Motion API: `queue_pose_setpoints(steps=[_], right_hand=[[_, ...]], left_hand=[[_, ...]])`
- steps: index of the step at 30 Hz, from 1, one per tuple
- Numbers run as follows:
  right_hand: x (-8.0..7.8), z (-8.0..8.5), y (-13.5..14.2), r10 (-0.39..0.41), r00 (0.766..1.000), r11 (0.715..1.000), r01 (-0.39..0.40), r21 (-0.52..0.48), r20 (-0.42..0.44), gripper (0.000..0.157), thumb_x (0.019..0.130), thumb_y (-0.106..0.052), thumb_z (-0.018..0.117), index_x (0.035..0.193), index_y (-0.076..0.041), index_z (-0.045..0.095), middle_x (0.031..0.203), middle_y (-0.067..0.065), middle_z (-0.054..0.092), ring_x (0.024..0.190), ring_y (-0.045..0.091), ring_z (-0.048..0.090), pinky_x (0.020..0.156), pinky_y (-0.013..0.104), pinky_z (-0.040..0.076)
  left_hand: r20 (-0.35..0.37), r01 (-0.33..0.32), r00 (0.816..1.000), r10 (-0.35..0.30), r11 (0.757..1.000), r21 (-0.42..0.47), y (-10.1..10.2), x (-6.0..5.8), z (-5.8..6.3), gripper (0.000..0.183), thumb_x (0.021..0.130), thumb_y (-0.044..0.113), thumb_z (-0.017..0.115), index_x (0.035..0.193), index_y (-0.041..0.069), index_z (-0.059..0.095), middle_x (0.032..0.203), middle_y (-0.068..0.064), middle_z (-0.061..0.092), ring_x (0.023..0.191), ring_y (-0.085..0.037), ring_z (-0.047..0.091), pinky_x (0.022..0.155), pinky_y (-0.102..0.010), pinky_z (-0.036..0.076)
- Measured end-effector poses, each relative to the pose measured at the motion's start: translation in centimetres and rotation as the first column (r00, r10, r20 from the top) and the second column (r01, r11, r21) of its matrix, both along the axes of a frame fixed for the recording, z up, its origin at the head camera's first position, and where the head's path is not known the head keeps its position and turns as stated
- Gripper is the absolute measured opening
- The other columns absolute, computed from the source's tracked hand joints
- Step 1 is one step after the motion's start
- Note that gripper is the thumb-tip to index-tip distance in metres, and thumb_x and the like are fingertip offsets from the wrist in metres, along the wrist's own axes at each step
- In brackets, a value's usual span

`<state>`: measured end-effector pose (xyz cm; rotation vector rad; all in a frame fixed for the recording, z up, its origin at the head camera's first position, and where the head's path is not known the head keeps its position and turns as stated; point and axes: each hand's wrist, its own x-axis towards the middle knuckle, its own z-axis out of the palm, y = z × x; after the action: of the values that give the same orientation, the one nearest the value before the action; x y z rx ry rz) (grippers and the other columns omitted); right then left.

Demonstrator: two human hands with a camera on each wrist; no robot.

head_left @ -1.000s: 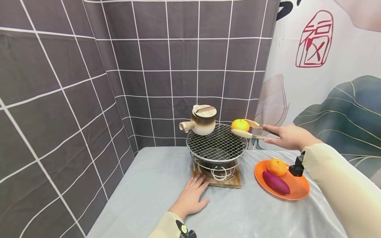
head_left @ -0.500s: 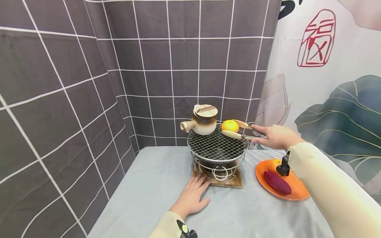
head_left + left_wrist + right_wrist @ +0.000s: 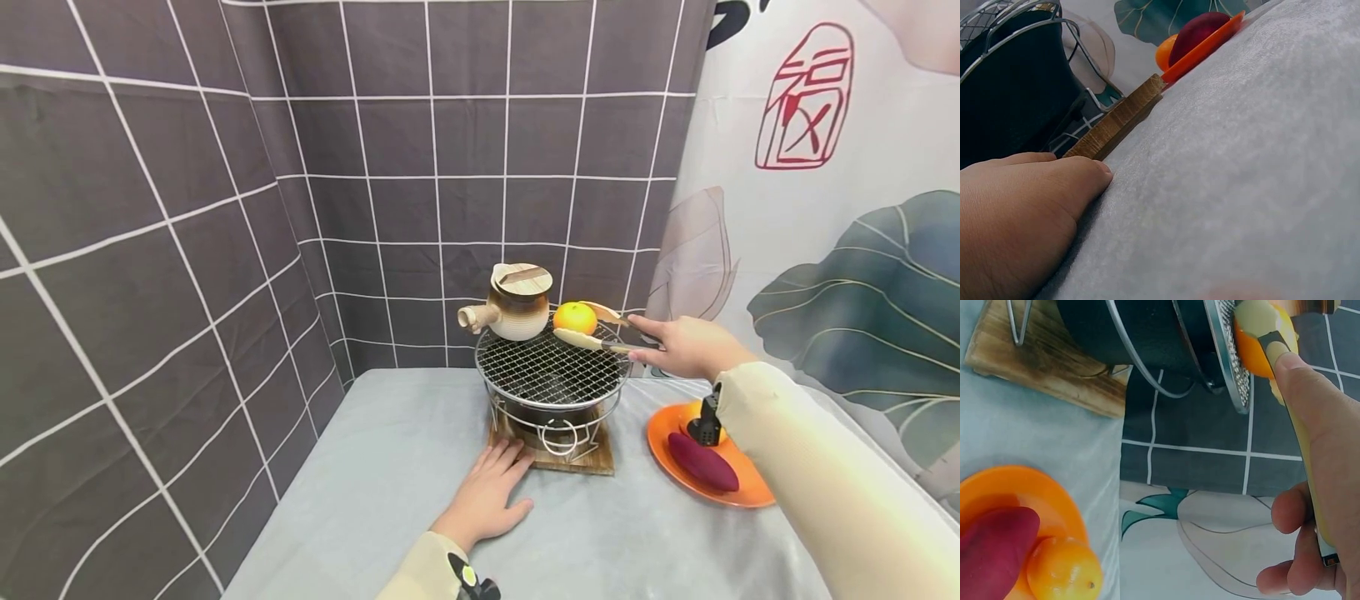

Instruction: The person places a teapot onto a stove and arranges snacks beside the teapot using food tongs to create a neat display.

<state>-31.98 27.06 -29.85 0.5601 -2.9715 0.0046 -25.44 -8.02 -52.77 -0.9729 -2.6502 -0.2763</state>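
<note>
My right hand [image 3: 686, 343] grips a pair of tongs [image 3: 617, 345] whose pale tips hold an orange mandarin [image 3: 574, 318] at the back of the round wire grill rack [image 3: 551, 371], just right of the lidded clay pot [image 3: 519, 310]. In the right wrist view the mandarin [image 3: 1256, 353] is close against the rack; whether it touches is hard to tell. My left hand [image 3: 486, 498] lies flat with fingers spread, fingertips at the front left of the wooden board [image 3: 592, 460] under the stove. The left wrist view shows that hand [image 3: 1029, 212] beside the board's edge [image 3: 1116, 122].
An orange plate [image 3: 667, 423] to the right bears a purple sweet potato [image 3: 703, 463] and another mandarin [image 3: 1065, 570], partly hidden by the right wrist's camera in the head view. A grey tiled-pattern curtain [image 3: 390, 167] stands behind and left. Light grey cloth [image 3: 360, 500] covers the table.
My right hand has carried the mandarin in the tongs leftward over the rack, close to the pot. The left hand stays on the board's edge. The view has shifted slightly.
</note>
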Motion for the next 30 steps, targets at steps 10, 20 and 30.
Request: queue_pose_setpoints(steps=[10,20,30], right_hand=[[-0.21,-0.28,-0.08,-0.012,1.000,1.000,0.012,0.010,0.020,0.083,0.094,-0.068,0.054,0.156,-0.015,0.039,0.097,0.018,0.071,0.084,0.032,0.068,0.074,0.058,0.056],[-0.32,-0.38,-0.13,-0.027,0.999,1.000,0.027,0.007,0.037,0.086,0.093,-0.064,0.058,0.157,-0.011,0.036,0.106,0.025,0.070,0.086,0.036,0.069,0.072,0.059,0.057],[-0.27,-0.41,0.44,-0.002,1.000,0.998,0.004,-0.070,0.028,0.091,0.093,-0.061,0.062,0.158,-0.004,0.031,0.104,0.024,0.071,0.089,0.037,0.070,0.081,0.061,0.055]], left_hand=[[-0.003,-0.003,1.000,0.003,1.000,0.002,-0.06,-0.10,-0.13,0.066,0.094,0.045,0.060,0.152,0.018,0.047,0.160,-0.006,0.040,0.149,-0.029,0.032,0.120,-0.049,0.028],[-0.027,0.011,1.000,-0.011,1.000,0.004,0.08,-0.07,-0.03,0.065,0.094,0.045,0.060,0.152,0.017,0.048,0.159,-0.008,0.041,0.148,-0.030,0.034,0.119,-0.050,0.030],[-0.002,-0.001,1.000,0.001,1.000,0.003,0.02,0.06,0.16,0.065,0.094,0.045,0.060,0.152,0.018,0.048,0.159,-0.007,0.040,0.149,-0.029,0.033,0.120,-0.049,0.028]])
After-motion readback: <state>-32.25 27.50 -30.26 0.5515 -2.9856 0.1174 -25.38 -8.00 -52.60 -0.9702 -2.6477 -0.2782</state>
